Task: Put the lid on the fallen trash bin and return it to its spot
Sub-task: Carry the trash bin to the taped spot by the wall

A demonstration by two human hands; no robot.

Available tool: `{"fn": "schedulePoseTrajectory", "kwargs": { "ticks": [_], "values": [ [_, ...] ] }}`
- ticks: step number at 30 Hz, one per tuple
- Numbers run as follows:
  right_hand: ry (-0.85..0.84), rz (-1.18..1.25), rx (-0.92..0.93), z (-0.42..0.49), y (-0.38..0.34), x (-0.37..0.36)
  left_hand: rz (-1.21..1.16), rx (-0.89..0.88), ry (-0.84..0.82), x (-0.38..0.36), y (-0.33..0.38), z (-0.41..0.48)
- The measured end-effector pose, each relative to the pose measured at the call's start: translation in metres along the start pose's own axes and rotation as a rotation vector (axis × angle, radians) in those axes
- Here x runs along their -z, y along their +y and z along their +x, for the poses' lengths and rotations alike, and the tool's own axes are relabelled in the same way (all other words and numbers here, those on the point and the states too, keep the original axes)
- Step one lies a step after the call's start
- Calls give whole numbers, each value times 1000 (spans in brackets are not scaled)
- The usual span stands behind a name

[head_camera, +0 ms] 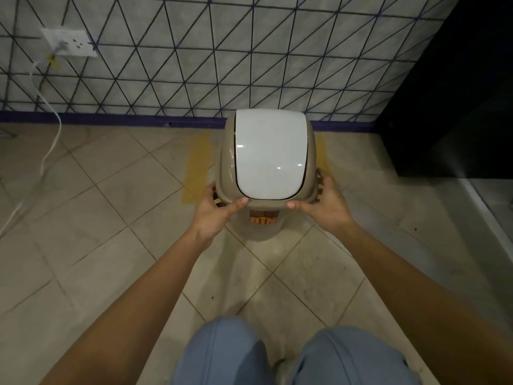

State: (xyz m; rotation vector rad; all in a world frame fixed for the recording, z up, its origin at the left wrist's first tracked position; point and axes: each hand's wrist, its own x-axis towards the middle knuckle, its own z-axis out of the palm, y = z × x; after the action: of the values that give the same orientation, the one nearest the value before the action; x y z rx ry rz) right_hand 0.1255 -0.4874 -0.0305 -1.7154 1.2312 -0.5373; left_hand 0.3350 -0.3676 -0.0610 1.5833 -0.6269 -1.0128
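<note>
The tan trash bin (263, 232) stands upright on the tiled floor close to the wall, an orange label showing on its front. Its lid (226, 159), a tan frame with a white swing flap (270, 154), sits on top of it. My left hand (219, 211) grips the lid's near left corner, thumb on the front rim. My right hand (323, 200) grips the near right corner the same way. Yellow tape marks (198, 165) lie on the floor on both sides of the bin.
A patterned tiled wall (249, 51) with a purple skirting runs behind the bin. A wall socket (69, 41) with a white cable hanging to the floor is at the upper left. A dark cabinet (449, 107) stands at the right. My knees in blue trousers (291, 354) are below.
</note>
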Motion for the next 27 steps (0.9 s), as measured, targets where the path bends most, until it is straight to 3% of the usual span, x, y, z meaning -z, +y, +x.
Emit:
{"fn": "schedulePoseTrajectory", "kwargs": {
  "ticks": [9,16,27],
  "values": [
    [47,-82,113,5,-8,0,122,-206,135,-5,9,-1],
    [59,-119,179,3,-13,-4,439,-416,176,-8,13,-1],
    [53,-123,179,19,-21,-3,437,-398,150,-13,22,15]
  ]
}}
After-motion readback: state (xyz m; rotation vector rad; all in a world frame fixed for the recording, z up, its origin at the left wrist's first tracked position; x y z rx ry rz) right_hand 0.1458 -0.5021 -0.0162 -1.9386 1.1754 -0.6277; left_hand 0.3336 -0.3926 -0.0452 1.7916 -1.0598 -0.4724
